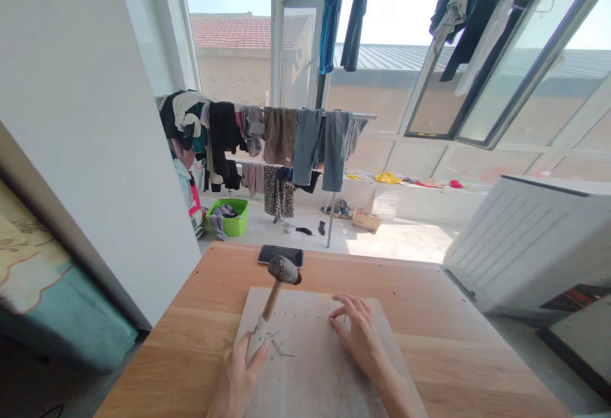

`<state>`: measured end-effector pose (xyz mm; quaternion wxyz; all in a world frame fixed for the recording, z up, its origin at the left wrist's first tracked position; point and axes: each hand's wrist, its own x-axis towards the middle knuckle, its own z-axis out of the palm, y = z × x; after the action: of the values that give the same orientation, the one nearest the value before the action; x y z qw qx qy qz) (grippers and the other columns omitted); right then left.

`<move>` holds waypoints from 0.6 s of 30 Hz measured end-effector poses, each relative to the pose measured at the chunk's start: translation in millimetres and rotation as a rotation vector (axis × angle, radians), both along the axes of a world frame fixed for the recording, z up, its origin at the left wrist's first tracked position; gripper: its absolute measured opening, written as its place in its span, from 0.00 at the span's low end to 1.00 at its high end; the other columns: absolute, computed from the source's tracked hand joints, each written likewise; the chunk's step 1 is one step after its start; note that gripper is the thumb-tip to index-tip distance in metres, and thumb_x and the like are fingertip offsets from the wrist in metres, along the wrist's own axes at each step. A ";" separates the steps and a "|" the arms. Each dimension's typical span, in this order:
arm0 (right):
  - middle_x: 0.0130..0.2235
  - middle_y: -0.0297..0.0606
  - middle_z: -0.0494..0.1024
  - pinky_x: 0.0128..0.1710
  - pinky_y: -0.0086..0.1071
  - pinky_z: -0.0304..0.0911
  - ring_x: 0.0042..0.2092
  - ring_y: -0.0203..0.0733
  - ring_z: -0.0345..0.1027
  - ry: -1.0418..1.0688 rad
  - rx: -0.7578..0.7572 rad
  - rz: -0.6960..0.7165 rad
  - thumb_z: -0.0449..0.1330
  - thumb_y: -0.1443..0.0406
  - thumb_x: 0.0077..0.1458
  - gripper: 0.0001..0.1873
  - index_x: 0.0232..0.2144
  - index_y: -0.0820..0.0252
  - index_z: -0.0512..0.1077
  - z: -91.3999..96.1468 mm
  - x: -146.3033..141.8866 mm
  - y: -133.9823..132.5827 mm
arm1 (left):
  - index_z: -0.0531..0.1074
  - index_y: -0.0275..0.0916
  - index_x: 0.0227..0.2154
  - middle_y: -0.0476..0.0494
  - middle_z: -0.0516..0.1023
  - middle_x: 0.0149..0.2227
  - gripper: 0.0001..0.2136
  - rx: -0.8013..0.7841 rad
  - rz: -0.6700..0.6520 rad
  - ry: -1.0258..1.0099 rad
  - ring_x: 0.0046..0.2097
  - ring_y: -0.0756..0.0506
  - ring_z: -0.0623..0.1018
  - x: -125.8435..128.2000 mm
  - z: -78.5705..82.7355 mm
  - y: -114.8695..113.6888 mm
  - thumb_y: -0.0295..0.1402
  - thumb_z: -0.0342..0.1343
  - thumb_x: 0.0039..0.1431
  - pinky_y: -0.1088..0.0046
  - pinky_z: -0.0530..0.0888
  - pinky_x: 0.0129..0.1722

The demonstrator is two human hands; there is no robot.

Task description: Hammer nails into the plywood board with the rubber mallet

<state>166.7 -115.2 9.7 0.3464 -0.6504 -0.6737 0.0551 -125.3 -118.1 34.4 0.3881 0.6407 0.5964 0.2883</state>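
At the lower centre of the frame we grip a hammer (270,300) in our left hand (240,367), its head tilted upward. Right of centre, our right hand (360,329) is over a pale board (310,389), thumb and forefinger curled close; whether they pinch anything is too small to tell. Loose nails (287,354) lie beside the hammer's grip. Beyond the board, a phone (290,252) lies on our wooden table (181,329). At upper centre, laundry (280,135) hangs on a rack (331,222).
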 end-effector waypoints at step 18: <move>0.52 0.44 0.76 0.58 0.50 0.59 0.53 0.52 0.69 0.010 0.055 -0.027 0.58 0.71 0.49 0.28 0.55 0.58 0.69 -10.2 3.9 2.6 | 0.79 0.44 0.40 0.40 0.83 0.35 0.18 -0.017 -0.266 0.228 0.41 0.35 0.80 33.2 6.2 -14.7 0.45 0.49 0.55 0.65 0.74 0.40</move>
<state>170.6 -112.6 -0.6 0.3682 -0.6493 -0.6646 0.0351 -92.1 -132.8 40.5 0.3582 0.7392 0.5490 0.1546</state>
